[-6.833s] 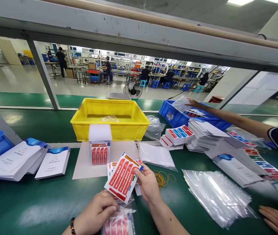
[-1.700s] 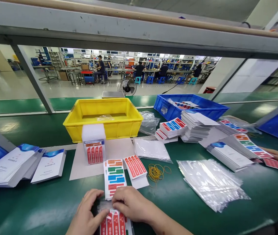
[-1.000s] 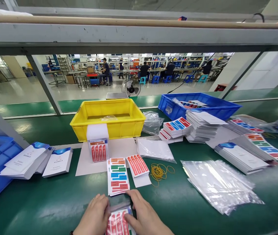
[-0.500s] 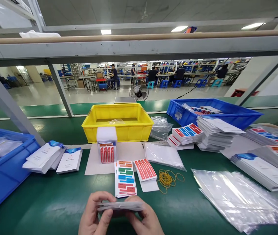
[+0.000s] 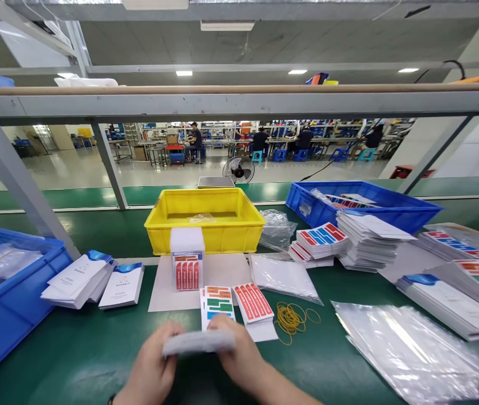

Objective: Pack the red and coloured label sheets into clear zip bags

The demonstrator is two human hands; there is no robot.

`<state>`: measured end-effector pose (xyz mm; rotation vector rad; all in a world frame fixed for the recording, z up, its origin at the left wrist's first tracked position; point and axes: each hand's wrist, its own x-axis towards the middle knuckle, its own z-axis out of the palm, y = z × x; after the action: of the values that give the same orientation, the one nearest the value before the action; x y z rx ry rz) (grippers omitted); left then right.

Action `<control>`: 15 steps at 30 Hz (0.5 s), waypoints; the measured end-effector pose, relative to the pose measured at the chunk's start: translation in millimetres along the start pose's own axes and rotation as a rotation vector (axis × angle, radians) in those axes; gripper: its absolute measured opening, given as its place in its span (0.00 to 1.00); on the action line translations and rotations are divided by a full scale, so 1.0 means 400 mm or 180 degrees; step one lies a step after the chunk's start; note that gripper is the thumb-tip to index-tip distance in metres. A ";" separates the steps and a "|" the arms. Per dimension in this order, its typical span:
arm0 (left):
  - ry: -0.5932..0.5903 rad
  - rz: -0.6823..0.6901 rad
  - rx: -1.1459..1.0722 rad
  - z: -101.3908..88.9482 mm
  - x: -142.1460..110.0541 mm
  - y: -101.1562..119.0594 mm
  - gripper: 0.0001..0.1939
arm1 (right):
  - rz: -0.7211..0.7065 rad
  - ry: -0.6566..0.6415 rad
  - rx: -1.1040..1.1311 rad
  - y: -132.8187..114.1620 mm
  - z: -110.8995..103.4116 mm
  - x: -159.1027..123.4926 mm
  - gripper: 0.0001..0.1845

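A thin whitish packet, smeared by motion, is held nearly edge-on above the front of the green table. My left hand is closed on its left end. At the opposite end, my right hand grips it with fingers on top. What the packet contains cannot be made out. Just behind the hands lies a stack of multicoloured label sheets, partly covered by my right fingers. Beside that is a pile of red-striped label sheets. Yellow rubber bands lie to the right.
A yellow bin stands behind a clear box of labels. White booklets sit beside the left blue bin. Rightward are clear plastic bags, booklet stacks and another blue bin. A metal rail crosses above.
Both hands have lifted slightly with the packet, and my right hand now overlaps the multicoloured sheets. More of my right forearm shows. The camera view has tilted up.
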<state>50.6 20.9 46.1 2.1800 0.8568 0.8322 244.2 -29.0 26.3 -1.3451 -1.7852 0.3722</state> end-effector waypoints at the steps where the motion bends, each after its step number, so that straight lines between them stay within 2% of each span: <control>1: 0.0115 0.0012 0.0089 -0.022 0.035 0.005 0.08 | 0.0027 0.0083 -0.0042 -0.002 -0.012 0.044 0.08; 4: 0.0489 -0.0215 0.0153 -0.061 0.144 -0.013 0.11 | 0.0076 0.0208 -0.0074 0.019 -0.028 0.167 0.07; 7: 0.0631 -0.0466 0.0152 -0.053 0.228 -0.073 0.12 | 0.0287 0.0332 -0.0130 0.069 -0.008 0.245 0.13; 11: 0.0786 -0.0748 0.0024 -0.006 0.275 -0.155 0.13 | 0.0762 0.0488 -0.0208 0.136 0.050 0.273 0.19; 15: 0.1135 -0.1000 -0.0286 0.033 0.283 -0.199 0.19 | 0.1149 0.0661 -0.0029 0.181 0.093 0.279 0.20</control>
<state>99.8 147.0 14.9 1.7820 1.2713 1.0890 255.3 106.9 5.4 -1.6525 -1.3758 0.4009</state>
